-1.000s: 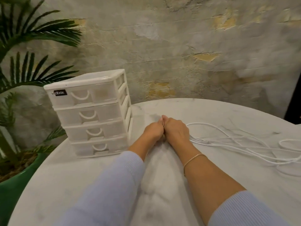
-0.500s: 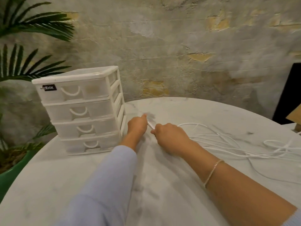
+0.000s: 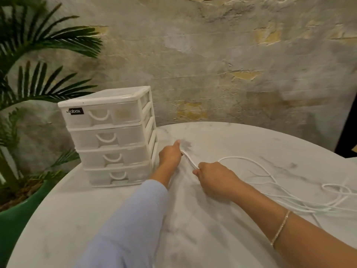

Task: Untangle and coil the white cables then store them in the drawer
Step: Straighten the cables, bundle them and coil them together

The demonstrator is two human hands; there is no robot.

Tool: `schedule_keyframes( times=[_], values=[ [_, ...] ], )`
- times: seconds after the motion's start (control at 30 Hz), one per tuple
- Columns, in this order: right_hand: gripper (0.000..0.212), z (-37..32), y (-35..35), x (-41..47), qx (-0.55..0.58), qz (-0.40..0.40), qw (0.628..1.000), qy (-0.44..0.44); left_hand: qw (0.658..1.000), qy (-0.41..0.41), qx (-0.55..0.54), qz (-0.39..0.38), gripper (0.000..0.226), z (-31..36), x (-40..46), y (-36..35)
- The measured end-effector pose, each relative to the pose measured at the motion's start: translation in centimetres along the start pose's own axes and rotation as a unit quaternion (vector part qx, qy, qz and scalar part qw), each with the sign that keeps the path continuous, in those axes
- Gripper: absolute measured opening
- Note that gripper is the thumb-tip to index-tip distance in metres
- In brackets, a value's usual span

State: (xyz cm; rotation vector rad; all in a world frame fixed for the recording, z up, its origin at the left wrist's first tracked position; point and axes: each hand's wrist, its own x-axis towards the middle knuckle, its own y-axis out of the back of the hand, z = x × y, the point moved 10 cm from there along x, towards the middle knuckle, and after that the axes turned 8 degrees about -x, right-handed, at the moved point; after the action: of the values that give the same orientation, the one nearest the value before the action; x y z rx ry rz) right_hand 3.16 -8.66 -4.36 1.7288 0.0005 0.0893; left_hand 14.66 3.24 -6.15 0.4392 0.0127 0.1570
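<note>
White cables [image 3: 274, 182] lie in loose tangled loops across the right side of the marble table [image 3: 193, 219]. A short stretch of cable [image 3: 190, 161] runs taut between my two hands. My left hand [image 3: 170, 156] grips one end of that stretch right beside the drawer unit. My right hand [image 3: 214, 177] grips the cable a little to the right and nearer to me. The white plastic drawer unit [image 3: 110, 136] stands at the table's left with all its drawers closed.
A palm plant [image 3: 29, 84] in a green pot [image 3: 17, 215] stands off the table's left edge. A rough plaster wall [image 3: 212, 64] rises behind the table. A dark object [image 3: 347, 132] shows at the far right edge.
My hands were pressed together on the cable; they have drawn apart, the right hand sliding back along it and exposing a stretch between them. The view has shifted.
</note>
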Motion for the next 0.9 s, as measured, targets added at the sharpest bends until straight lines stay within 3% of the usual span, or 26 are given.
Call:
schedule_keyframes(
  times=[0.13, 0.2, 0.33, 0.37, 0.43, 0.5, 0.63, 0.7, 0.77, 0.8, 0.9],
  values=[
    [0.036, 1.2, 0.3, 0.5, 0.036, 0.023, 0.998, -0.044, 0.999, -0.015, 0.006, -0.045, 0.054, 1.0, -0.4, -0.8],
    [0.037, 1.8, 0.3, 0.6, 0.047, 0.024, 0.997, -0.055, 0.994, -0.041, 0.086, -0.059, 0.044, 2.1, -0.7, -0.9],
    [0.037, 2.1, 0.8, 0.2, 0.055, 0.041, 0.996, -0.063, 0.983, -0.097, 0.15, 0.038, 0.04, 4.3, -2.8, 1.6],
    [0.037, 2.1, 0.9, 0.2, 0.051, 0.047, 0.996, -0.064, 0.99, -0.074, 0.116, 0.031, 0.048, 3.8, -3.4, 1.5],
    [0.033, 1.8, 0.9, 0.1, 0.027, 0.056, 0.996, -0.056, 0.996, 0.047, -0.04, -0.067, 0.057, 1.7, -4.6, -0.9],
    [0.03, 0.7, 0.8, -0.3, -0.018, 0.051, 0.998, -0.022, 0.941, 0.164, -0.241, -0.171, 0.049, 0.6, -6.5, -3.9],
    [0.032, -0.4, -0.5, -0.8, -0.043, -0.03, 0.998, 0.045, 0.808, 0.234, -0.516, -0.162, 0.043, -0.2, -6.8, -5.8],
    [0.022, 0.9, -0.9, -0.9, -0.05, -0.091, 0.994, 0.04, 0.789, 0.229, -0.548, -0.157, 0.045, -0.4, -6.2, -5.9],
    [0.043, 3.6, -0.5, -0.9, -0.118, -0.142, 0.983, 0.013, 0.794, 0.215, -0.545, -0.162, 0.047, -0.4, -5.5, -5.3],
    [0.05, 5.4, 0.0, -0.8, -0.147, -0.152, 0.977, -0.008, 0.795, 0.213, -0.544, -0.164, 0.047, -0.4, -5.2, -5.2],
    [0.041, 10.6, 2.5, -0.6, -0.192, -0.134, 0.969, -0.081, 0.797, 0.209, -0.541, -0.171, 0.046, -0.4, -4.9, -5.1]
  ],
)
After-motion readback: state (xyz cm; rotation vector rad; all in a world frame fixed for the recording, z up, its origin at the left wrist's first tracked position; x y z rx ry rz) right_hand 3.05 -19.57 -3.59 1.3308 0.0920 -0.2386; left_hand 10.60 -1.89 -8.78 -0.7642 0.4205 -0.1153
